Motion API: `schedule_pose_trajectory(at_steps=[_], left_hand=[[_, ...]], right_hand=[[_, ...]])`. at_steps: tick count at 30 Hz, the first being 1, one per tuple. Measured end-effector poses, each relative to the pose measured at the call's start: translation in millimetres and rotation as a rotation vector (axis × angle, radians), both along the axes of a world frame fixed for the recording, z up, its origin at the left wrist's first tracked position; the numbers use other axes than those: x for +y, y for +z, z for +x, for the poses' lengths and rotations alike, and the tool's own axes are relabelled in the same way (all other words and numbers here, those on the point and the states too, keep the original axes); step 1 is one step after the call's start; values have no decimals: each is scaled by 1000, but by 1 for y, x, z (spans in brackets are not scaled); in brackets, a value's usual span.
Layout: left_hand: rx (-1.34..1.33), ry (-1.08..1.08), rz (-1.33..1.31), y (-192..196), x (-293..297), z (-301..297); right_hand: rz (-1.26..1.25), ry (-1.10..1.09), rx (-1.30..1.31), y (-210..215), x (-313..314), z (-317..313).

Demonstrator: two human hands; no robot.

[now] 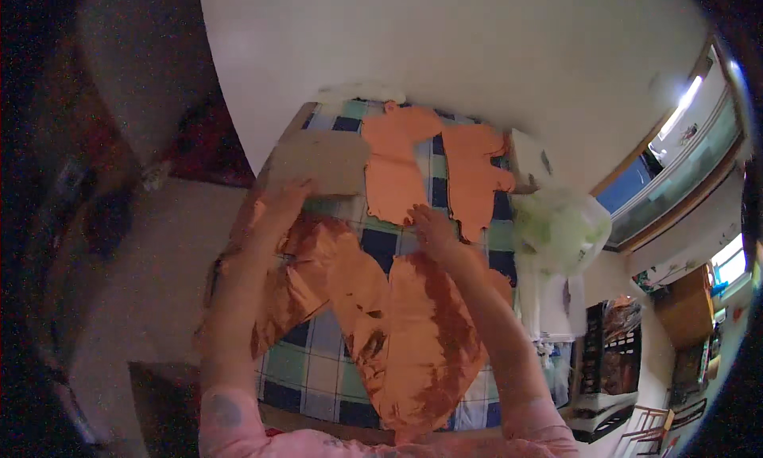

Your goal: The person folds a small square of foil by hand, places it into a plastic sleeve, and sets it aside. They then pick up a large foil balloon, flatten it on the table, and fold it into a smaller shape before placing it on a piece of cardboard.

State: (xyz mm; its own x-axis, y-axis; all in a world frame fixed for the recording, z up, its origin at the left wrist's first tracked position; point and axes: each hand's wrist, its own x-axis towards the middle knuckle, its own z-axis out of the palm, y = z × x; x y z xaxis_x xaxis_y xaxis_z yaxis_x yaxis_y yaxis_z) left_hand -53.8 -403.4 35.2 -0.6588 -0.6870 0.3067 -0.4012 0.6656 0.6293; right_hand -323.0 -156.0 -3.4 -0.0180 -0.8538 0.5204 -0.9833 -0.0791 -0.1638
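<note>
My left hand (292,194) lies at the near-left corner of a flat brown cardboard sheet (322,160); its fingers are blurred, and whether they grip the sheet I cannot tell. My right hand (433,229) reaches over the table with its fingers apart, the tips by the lower edge of a cut orange fabric piece (393,168). To the right of that piece lies a second cut orange piece (470,180) with a wavy edge. Closer to me, shiny orange fabric (429,331) spreads in crumpled folds beneath my forearms and hangs toward the table's front.
A blue, green and white checked cloth (318,370) covers the table. At its right edge sits a whitish-green plastic bag (560,227). A black crate (612,347) stands beyond it, with a wooden chair (648,430) farther right. A pale wall (445,44) rises behind the table.
</note>
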Motion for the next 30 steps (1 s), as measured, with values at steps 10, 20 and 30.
schedule_pose_trajectory(at_steps=[10,20,30], left_hand=[[-93,-295,-238,39,110,-52],[-408,-310,-584,-71,79,-102],[-255,-294,-578,-19,115,-127]], right_hand=[[371,-428,-150,29,-44,-4],[-257,-305,-772,80,-83,9],[354,-204,-362,43,-52,-18]])
